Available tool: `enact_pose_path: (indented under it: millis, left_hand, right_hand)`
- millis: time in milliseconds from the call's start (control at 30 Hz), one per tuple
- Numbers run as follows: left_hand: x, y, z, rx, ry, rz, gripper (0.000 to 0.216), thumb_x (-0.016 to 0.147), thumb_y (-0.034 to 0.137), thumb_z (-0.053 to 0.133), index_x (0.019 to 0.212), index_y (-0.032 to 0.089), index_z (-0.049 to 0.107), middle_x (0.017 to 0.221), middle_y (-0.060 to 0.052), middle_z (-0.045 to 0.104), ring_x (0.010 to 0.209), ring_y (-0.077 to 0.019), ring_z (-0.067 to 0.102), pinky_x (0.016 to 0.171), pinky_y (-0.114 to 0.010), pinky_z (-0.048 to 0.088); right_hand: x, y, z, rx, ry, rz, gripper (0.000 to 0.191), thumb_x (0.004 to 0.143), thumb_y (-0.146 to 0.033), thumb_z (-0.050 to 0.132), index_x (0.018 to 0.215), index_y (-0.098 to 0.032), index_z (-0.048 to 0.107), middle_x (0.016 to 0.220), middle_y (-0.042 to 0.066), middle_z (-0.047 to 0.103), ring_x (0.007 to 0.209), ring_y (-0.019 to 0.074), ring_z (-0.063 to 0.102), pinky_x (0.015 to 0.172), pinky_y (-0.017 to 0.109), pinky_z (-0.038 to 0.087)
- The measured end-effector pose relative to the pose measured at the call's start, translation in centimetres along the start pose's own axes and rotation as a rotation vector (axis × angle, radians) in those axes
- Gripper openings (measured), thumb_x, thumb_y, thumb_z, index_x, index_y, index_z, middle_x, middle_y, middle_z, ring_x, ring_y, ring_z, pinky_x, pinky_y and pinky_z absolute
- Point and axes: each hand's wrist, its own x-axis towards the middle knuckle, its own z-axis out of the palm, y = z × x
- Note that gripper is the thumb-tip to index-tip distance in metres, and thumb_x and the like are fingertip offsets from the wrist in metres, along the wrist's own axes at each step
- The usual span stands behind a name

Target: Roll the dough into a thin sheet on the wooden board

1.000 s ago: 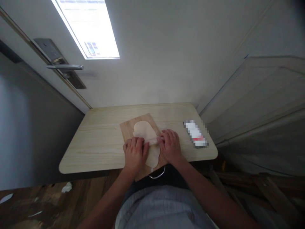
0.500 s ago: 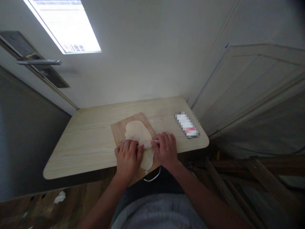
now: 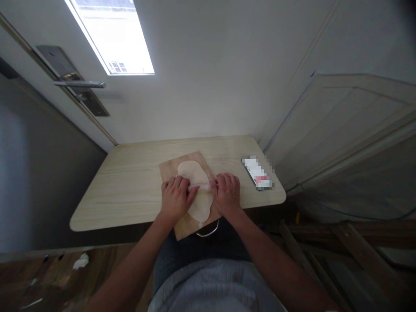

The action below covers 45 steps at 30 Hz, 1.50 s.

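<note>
dough [image 3: 193, 170] lies under rolling pin [image 3: 204, 186] held by left hand [image 3: 176, 194] and right hand [image 3: 227, 192].

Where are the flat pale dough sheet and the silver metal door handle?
Flat pale dough sheet [image 3: 194, 173], head view: its far half.
Silver metal door handle [image 3: 81, 84], head view: the lever's middle.

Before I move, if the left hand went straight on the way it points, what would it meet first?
Beyond the rolling pin it holds, the left hand would probably meet the far part of the dough sheet on the board; its height is hard to judge.
</note>
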Motion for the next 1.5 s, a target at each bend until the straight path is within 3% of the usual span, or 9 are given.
enact_pose_path:
  millis: [333,500,667,800,933,1033,1133,1333,1500]
  left_hand:
    - [0.9,1.0,-0.7,0.036,-0.061,0.084,0.035,0.103,0.049,0.046,0.092,0.021,0.063,0.099,-0.012,0.068,0.097,-0.0305,0.058,0.084,-0.044,0.038]
    - [0.3,-0.3,-2.2,-0.059,-0.096,0.099,0.030,0.093,0.052,0.062,0.099,0.023,0.063,0.105,-0.008,0.068,0.101,-0.0289,0.060,0.086,-0.043,0.040]
    - [0.4,-1.8,-3.1,-0.111,-0.201,0.156,0.019,0.090,0.035,0.069,0.106,0.025,0.064,0.112,-0.007,0.068,0.108,-0.0288,0.060,0.088,-0.043,0.042]
    - [0.6,-0.9,-2.4,-0.160,-0.208,0.204,0.021,0.093,0.037,0.065,0.109,0.024,0.062,0.113,-0.008,0.066,0.109,-0.0278,0.060,0.092,-0.042,0.043]
    - [0.5,0.6,-1.6,-0.177,-0.173,0.133,0.026,0.093,0.044,0.065,0.109,0.023,0.063,0.111,-0.008,0.066,0.109,-0.0282,0.059,0.097,-0.044,0.043]
    - [0.6,1.2,-1.0,-0.187,-0.074,0.059,0.038,0.097,0.049,0.057,0.122,0.021,0.061,0.126,-0.011,0.063,0.122,-0.0297,0.054,0.108,-0.046,0.039]
    - [1.2,1.4,-0.2,-0.134,-0.023,0.002,0.041,0.103,0.044,0.045,0.135,0.020,0.056,0.145,-0.013,0.056,0.136,-0.0320,0.046,0.116,-0.051,0.031]
    - [2.5,1.2,1.3,-0.033,-0.038,-0.084,0.048,0.104,0.050,0.038,0.143,0.026,0.051,0.157,-0.009,0.047,0.148,-0.0307,0.035,0.122,-0.056,0.022]
    - [3.8,0.7,1.8,0.004,-0.077,-0.084,0.052,0.105,0.053,0.032,0.148,0.028,0.047,0.161,-0.007,0.042,0.150,-0.0294,0.033,0.121,-0.058,0.023]
  right_hand:
    - [0.2,0.9,-0.3,-0.086,0.000,-0.025,0.033,0.104,-0.043,0.046,0.084,-0.022,0.062,0.089,0.010,0.066,0.094,0.0276,0.052,0.092,0.045,0.035]
    - [-0.2,1.2,-0.7,-0.096,-0.007,-0.052,0.035,0.103,-0.045,0.048,0.082,-0.022,0.063,0.087,0.009,0.066,0.095,0.0270,0.052,0.092,0.043,0.035]
    - [0.5,2.3,-0.5,-0.081,-0.001,-0.091,0.040,0.103,-0.050,0.047,0.079,-0.022,0.063,0.087,0.008,0.068,0.093,0.0259,0.053,0.090,0.042,0.035]
    - [1.0,3.7,-0.7,-0.102,0.007,-0.054,0.042,0.103,-0.049,0.047,0.076,-0.022,0.062,0.086,0.008,0.069,0.093,0.0259,0.053,0.087,0.041,0.036]
    - [0.3,3.8,-1.0,-0.120,0.001,0.002,0.035,0.102,-0.046,0.049,0.083,-0.021,0.064,0.089,0.009,0.069,0.094,0.0269,0.054,0.090,0.043,0.035]
    - [-0.3,2.7,-1.0,-0.113,0.017,0.015,0.030,0.102,-0.044,0.050,0.099,-0.019,0.066,0.103,0.011,0.071,0.104,0.0295,0.054,0.099,0.048,0.032]
    - [-0.5,1.6,-0.7,-0.124,0.029,0.018,0.032,0.102,-0.044,0.050,0.111,-0.018,0.067,0.118,0.014,0.070,0.115,0.0330,0.052,0.104,0.053,0.027]
    - [0.7,1.2,-0.1,-0.154,-0.041,0.018,0.038,0.103,-0.046,0.046,0.117,-0.019,0.069,0.128,0.014,0.067,0.121,0.0327,0.050,0.106,0.053,0.026]
    - [2.2,1.4,0.4,-0.195,-0.066,0.032,0.041,0.104,-0.047,0.042,0.120,-0.021,0.069,0.128,0.012,0.068,0.121,0.0309,0.050,0.105,0.050,0.025]
